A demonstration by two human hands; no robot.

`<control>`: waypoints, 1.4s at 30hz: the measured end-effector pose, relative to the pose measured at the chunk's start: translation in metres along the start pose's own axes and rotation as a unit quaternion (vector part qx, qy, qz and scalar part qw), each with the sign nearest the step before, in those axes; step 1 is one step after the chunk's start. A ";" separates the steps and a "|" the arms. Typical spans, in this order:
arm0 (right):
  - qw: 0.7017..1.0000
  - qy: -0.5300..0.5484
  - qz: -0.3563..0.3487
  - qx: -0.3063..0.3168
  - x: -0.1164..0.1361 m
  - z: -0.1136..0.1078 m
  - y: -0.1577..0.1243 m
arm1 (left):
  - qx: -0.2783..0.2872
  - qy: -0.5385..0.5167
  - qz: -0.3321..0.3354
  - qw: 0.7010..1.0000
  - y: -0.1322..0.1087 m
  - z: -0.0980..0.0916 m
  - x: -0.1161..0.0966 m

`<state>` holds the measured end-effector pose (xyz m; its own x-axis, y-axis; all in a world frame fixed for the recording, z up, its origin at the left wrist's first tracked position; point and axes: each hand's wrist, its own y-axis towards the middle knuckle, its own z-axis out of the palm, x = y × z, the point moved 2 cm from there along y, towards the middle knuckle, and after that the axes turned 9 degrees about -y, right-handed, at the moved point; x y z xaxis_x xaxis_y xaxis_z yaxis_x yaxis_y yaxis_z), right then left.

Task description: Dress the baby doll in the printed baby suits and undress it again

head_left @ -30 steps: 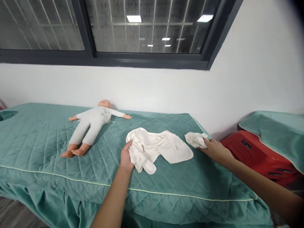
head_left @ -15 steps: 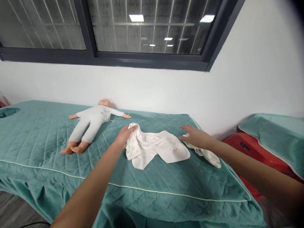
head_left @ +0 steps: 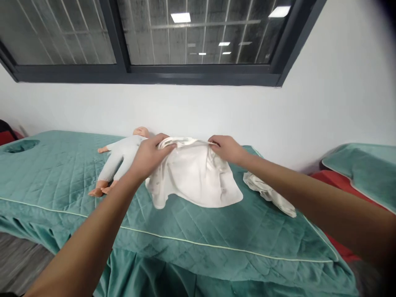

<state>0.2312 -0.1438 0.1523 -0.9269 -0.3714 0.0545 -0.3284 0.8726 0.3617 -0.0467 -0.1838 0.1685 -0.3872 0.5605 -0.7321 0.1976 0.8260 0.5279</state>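
A white baby garment point(head_left: 194, 177) is lifted by its top edge above the green quilted bed point(head_left: 62, 181), its lower part still resting on the cover. My left hand point(head_left: 150, 154) is closed on the garment's left upper corner. My right hand point(head_left: 227, 149) is closed on its right upper corner. A baby doll point(head_left: 119, 159) in a white suit lies on its back to the left, partly hidden behind my left hand. A second small white garment point(head_left: 269, 194) lies crumpled near the bed's right edge, below my right forearm.
The bed stands against a white wall under a dark-framed window point(head_left: 173, 41). A red object point(head_left: 334, 181) and another green-covered bed point(head_left: 368, 173) are at the right. A round face hole point(head_left: 21, 145) is in the cover at far left.
My right hand left the small garment and moved to the larger one. Both hands took hold of its top edge and raised it off the bed.
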 end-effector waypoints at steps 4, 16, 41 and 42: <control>0.996 -0.086 -0.011 -0.026 -0.014 -0.040 -0.013 | -0.102 0.116 0.041 0.987 -0.003 -0.014 0.011; 0.986 0.057 0.157 -0.001 -0.041 -0.070 -0.048 | -0.093 0.036 -0.075 0.992 0.005 -0.024 0.037; 0.946 -0.095 0.251 0.183 0.034 0.172 -0.004 | 0.023 0.243 -0.192 0.950 -0.011 0.187 0.149; 0.950 -0.092 0.244 0.172 0.038 0.174 -0.006 | 0.002 0.235 -0.181 0.955 -0.014 0.188 0.146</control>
<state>0.1660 -0.1075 -0.0097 -0.9898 0.1376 -0.0372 0.1374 0.9905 0.0077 0.0628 -0.1019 -0.0267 -0.7923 0.1501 -0.5913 -0.0230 0.9612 0.2748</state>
